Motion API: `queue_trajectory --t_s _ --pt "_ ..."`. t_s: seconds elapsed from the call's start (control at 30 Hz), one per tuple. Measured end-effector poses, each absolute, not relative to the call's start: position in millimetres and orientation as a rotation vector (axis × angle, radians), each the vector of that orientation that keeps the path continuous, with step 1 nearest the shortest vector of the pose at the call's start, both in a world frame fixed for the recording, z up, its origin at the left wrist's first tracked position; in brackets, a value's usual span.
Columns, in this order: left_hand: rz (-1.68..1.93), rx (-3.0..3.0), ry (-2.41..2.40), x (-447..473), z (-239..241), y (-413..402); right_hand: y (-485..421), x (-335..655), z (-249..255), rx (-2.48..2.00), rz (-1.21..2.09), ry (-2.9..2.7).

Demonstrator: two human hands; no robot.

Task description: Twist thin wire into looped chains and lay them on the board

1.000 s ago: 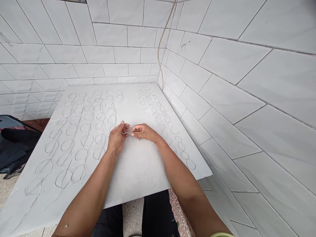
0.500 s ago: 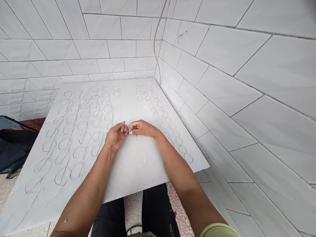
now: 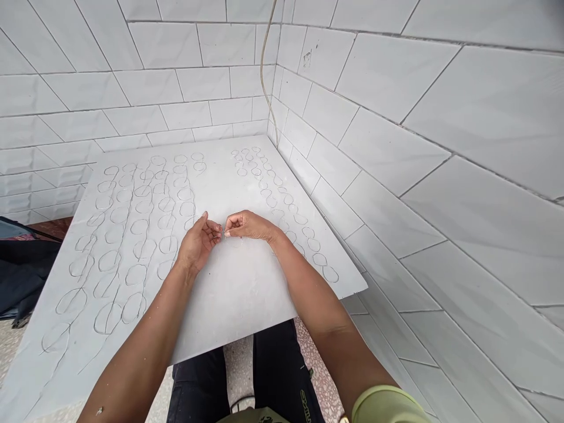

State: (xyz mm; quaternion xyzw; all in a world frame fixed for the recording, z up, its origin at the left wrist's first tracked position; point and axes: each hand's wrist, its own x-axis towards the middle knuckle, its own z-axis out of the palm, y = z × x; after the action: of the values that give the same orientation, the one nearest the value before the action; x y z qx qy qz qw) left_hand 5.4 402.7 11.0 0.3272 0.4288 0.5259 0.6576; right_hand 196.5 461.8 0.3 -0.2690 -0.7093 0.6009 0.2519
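Over the white board, my right hand (image 3: 249, 226) is closed, thumb and forefinger pinched on a thin wire. Only a tiny end of it shows at the fingertips, with a faint curve below the hand. Just to its left, my left hand (image 3: 200, 239) has its thumb raised away from loosely bent fingers, and I see nothing held in it. A small gap parts the fingertips of the two hands. Rows of thin dark wire rings (image 3: 109, 259), some with long tails, lie left of my hands. Smaller linked rings (image 3: 301, 219) run down the right side.
The large white board (image 3: 238, 294) reaches over my dark-trousered legs (image 3: 277, 364). White tiled walls (image 3: 388, 117) meet in a corner behind and right of it. A cable (image 3: 263, 64) hangs in that corner. Dark cloth (image 3: 26, 267) lies at the far left.
My left thumb and fingers have come apart from the pinch near the right hand. The wire ring below my right hand shows more faintly. The whole view has shifted slightly.
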Motion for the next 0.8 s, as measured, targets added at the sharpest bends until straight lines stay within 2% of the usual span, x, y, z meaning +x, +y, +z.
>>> queue_trajectory --t_s 0.4,0.8 --pt "1.244 0.667 0.899 1 -3 403 459 190 -5 -0.803 1.575 -2.039" --pt "1.188 0.745 0.95 -3 3 400 453 191 4 -0.857 1.555 -2.135"
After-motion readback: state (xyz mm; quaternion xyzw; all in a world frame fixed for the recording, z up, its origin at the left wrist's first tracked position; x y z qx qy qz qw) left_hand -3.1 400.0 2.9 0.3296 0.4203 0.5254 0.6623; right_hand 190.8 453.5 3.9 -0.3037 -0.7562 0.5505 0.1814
